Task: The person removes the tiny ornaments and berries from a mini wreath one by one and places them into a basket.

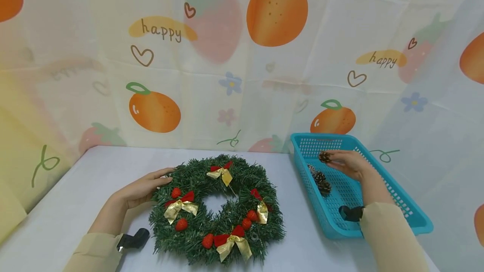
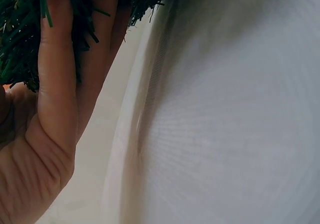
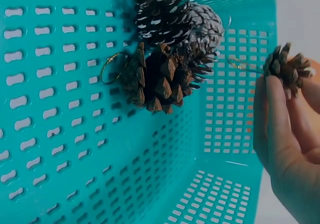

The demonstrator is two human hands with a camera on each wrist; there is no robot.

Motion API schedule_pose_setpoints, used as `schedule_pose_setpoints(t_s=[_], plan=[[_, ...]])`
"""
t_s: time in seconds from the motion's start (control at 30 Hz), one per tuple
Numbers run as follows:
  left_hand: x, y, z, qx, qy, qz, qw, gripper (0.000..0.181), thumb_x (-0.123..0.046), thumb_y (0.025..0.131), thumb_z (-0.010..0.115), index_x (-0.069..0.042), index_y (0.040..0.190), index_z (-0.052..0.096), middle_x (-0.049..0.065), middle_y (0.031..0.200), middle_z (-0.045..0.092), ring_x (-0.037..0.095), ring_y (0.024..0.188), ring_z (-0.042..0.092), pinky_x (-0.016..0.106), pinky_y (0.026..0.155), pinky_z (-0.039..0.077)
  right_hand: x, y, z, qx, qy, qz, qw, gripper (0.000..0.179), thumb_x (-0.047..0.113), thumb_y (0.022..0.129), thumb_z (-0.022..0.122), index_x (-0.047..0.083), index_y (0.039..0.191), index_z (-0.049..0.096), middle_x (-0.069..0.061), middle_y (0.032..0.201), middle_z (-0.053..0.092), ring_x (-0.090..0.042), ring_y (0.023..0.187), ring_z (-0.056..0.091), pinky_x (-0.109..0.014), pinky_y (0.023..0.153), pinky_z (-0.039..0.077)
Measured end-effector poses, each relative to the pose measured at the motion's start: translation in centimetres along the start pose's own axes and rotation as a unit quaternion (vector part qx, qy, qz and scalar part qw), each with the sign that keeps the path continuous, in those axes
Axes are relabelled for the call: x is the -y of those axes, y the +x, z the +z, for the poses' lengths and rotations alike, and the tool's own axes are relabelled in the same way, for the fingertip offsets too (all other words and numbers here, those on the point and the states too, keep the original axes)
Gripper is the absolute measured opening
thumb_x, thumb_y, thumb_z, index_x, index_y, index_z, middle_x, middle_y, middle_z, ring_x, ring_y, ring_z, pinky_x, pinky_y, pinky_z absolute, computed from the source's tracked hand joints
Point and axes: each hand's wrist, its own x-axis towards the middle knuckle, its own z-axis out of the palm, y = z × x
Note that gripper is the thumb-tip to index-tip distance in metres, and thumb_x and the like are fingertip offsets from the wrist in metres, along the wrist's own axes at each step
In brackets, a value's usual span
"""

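Observation:
A green wreath (image 1: 261,171) lies on the white table, dressed with red-and-gold bows (image 1: 234,244) and red berries (image 1: 207,241). My left hand (image 1: 141,188) rests against its left edge with fingers fairly straight; in the left wrist view the fingertips of that hand (image 2: 55,94) are hidden among the needles. Over the blue basket (image 1: 327,226), my right hand (image 1: 349,165) pinches a small brown pine cone (image 3: 287,70) between thumb and fingers. A thin gold loop (image 3: 237,64) hangs from this cone. More pine cones (image 3: 160,79) lie inside the basket, one of them whitish.
The basket stands at the right of the table, its perforated walls rising around the cones. A printed cloth (image 1: 242,74) with fruit and hearts hangs right behind the table (image 1: 124,163). Each wrist carries a black camera mount (image 1: 135,238).

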Motion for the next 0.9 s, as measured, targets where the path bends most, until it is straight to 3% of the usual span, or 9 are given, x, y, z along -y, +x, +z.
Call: schedule_pose_setpoints(t_s=[0.33,0.6,0.77,0.83,0.9], plan=[[-0.03,-0.02,0.07,0.0,0.001,0.0,1.0,0.069,-0.038,0.105,0.044,-0.013,0.16,0.01,0.027,0.165,-0.011,0.055,0.147,-0.014,0.074,0.114,0.003,0.08,-0.17,0.18,-0.049,0.047,0.023,0.9974,0.064,0.004,0.102,0.047,-0.003,0.156,0.013,-0.02,0.167,0.002,0.005,0.081,0.065,-0.02,0.09,0.057],[-0.01,0.0,-0.02,0.002,0.0,0.005,1.0,0.068,-0.037,0.105,0.044,-0.013,0.16,0.011,0.026,0.165,-0.01,0.055,0.148,-0.014,0.076,0.113,0.002,0.0,-0.03,0.28,-0.064,0.044,0.036,0.9963,0.065,0.007,0.102,0.051,0.0,0.157,0.017,-0.024,0.165,0.01,0.002,0.082,0.067,-0.027,0.101,0.053],[-0.01,0.03,-0.04,0.004,0.001,0.005,1.0,0.068,-0.038,0.105,0.044,-0.014,0.16,0.012,0.026,0.165,-0.01,0.055,0.148,-0.015,0.078,0.111,0.001,-0.03,-0.08,0.19,-0.064,0.044,0.031,0.9965,0.066,0.007,0.101,0.052,0.0,0.157,0.017,-0.023,0.165,0.012,0.004,0.085,0.065,-0.025,0.101,0.054],[0.0,0.05,-0.05,0.004,0.0,0.005,1.0,0.068,-0.037,0.105,0.044,-0.014,0.16,0.012,0.025,0.165,-0.01,0.055,0.148,-0.016,0.078,0.111,0.001,-0.04,-0.13,0.16,-0.068,0.049,0.025,0.9962,0.065,0.007,0.101,0.051,0.0,0.157,0.018,-0.026,0.16,0.026,0.003,0.086,0.066,-0.024,0.1,0.054],[0.01,0.06,-0.07,0.004,0.0,0.005,1.0,0.068,-0.037,0.105,0.044,-0.014,0.16,0.012,0.025,0.165,-0.01,0.055,0.148,-0.016,0.078,0.111,0.001,-0.05,-0.21,0.1,-0.071,0.065,0.017,0.9952,0.064,0.006,0.101,0.051,0.0,0.156,0.019,-0.021,0.142,0.054,0.002,0.085,0.068,-0.024,0.099,0.054]])
